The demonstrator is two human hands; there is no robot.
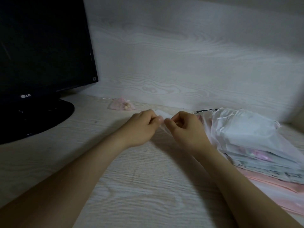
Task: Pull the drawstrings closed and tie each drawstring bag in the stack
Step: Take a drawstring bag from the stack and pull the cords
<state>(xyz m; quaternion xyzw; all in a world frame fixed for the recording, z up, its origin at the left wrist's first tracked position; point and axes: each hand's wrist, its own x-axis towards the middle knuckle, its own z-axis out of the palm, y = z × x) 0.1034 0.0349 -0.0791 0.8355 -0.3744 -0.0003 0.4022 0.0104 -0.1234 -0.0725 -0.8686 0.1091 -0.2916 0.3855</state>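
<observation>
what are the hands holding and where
Left hand and right hand pinch a sheer white bag between them; whether by its strings or rim is too blurred to tell.

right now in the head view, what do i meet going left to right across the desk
monitor → small pink bag → left hand → right hand → stack of drawstring bags. The sheer bag pinched between both hands overlaps them, so it is left out.

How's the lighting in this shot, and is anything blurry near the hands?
Head view: dim, greyish light, darkest around the monitor; the sheer bag pinched between left hand and right hand looks soft, hard to make out; the stack of bags is clearer.
</observation>
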